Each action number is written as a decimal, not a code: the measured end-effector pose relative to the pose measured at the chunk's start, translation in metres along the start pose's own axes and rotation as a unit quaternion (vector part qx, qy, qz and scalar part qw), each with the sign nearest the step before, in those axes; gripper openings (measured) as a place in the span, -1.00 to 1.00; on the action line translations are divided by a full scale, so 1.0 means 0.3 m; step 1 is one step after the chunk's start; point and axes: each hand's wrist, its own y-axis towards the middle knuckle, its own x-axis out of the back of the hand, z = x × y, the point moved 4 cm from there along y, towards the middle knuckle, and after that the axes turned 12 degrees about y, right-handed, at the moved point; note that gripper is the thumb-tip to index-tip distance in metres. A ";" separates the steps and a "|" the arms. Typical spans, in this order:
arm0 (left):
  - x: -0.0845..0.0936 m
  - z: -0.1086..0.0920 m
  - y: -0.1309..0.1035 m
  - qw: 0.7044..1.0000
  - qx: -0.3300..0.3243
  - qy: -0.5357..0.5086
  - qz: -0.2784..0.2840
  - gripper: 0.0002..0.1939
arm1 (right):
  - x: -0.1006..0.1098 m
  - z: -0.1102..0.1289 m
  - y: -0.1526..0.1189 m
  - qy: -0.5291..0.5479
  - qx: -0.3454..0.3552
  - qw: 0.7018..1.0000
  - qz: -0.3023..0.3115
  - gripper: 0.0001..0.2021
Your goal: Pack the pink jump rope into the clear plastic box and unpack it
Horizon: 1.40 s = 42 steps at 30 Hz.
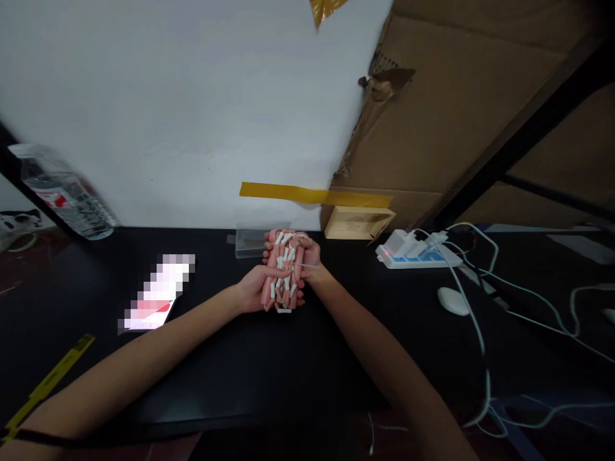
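Held between both hands above the black desk is a folded beaded jump rope [287,262], with pink and white bead segments and thicker pink handle-like pieces along its sides. My left hand [253,286] grips its left side, the thumb lying across the front. On the right side, my right hand [311,257] wraps round the bundle, fingertips showing near its lower right edge. A thin pale strand runs by the right hand. Just behind the left hand lies a clear plastic box [245,244], partly hidden by the hands and rope.
Left on the black desk [211,365] lies a lit phone [158,294], its screen blurred, with a water bottle [67,192] behind. A shallow tan box [358,222] leans at the back. Rightward are a power strip [418,253], a white mouse [452,301] and loose cables.
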 end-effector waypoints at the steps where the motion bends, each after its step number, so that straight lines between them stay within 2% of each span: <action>1: -0.001 -0.009 -0.004 1.000 0.003 0.011 -0.006 -0.74 | 0.001 0.003 0.000 -0.012 0.006 1.000 -0.015 -0.47; 6: -0.013 -0.073 -0.029 0.994 -0.001 0.106 -0.037 -0.75 | -0.021 0.059 -0.007 -0.050 0.051 0.997 -0.036 -0.37; 8: -0.005 -0.110 -0.041 0.978 -0.032 0.195 -0.069 -0.76 | -0.027 0.109 -0.017 -0.069 0.076 0.994 -0.030 -0.34; 9: 0.002 -0.132 -0.047 0.961 -0.061 0.254 -0.089 -0.77 | -0.028 0.136 -0.025 -0.083 0.087 0.992 -0.027 -0.35; 11: 0.020 -0.173 -0.061 0.901 -0.138 0.386 -0.143 -0.78 | -0.016 0.185 -0.049 -0.131 0.098 0.986 -0.046 -0.38; 13: 0.039 -0.197 -0.076 0.810 -0.207 0.503 -0.219 -0.77 | 0.005 0.219 -0.091 -0.200 0.115 0.970 -0.082 -0.33; 15: 0.052 -0.191 -0.082 0.722 -0.240 0.582 -0.287 -0.68 | 0.024 0.236 -0.153 -0.285 0.155 0.940 -0.108 -0.31; 16: 0.054 -0.178 -0.079 0.692 -0.246 0.606 -0.305 -0.62 | 0.030 0.235 -0.189 -0.335 0.170 0.920 -0.114 -0.32; 19: 0.042 -0.124 -0.059 0.656 -0.270 0.642 -0.289 -0.51 | 0.036 0.207 -0.294 -0.501 0.183 0.838 -0.112 -0.39; 21: 0.027 -0.095 -0.049 0.623 -0.277 0.674 -0.283 -0.50 | 0.037 0.182 -0.345 -0.599 0.164 0.777 -0.102 -0.44; 23: 0.014 -0.074 -0.042 0.554 -0.248 0.742 -0.285 -0.46 | 0.038 0.162 -0.373 -0.674 0.131 0.722 -0.088 -0.42; 26: 0.000 -0.055 -0.037 0.413 -0.181 0.848 -0.279 -0.33 | 0.043 0.147 -0.385 -0.743 0.084 0.660 -0.070 -0.34; 27: -0.003 -0.051 -0.036 0.375 -0.171 0.869 -0.273 -0.27 | 0.046 0.145 -0.385 -0.756 0.076 0.647 -0.068 -0.33; 29: -0.006 -0.049 -0.038 0.332 -0.168 0.892 -0.258 -0.19 | 0.053 0.140 -0.383 -0.770 0.065 0.632 -0.067 -0.31; 32: -0.001 -0.051 -0.050 0.313 -0.184 0.905 -0.221 -0.16 | 0.067 0.121 -0.378 -0.775 0.035 0.628 -0.061 -0.27; 36: 0.030 -0.054 -0.088 0.304 -0.181 0.917 -0.184 -0.27 | 0.076 0.107 -0.374 -0.778 0.005 0.625 -0.060 -0.22; 42: 0.077 -0.030 -0.120 0.314 -0.174 0.914 -0.187 -0.32 | 0.096 0.180 -0.407 -0.796 -0.031 0.597 -0.093 -0.01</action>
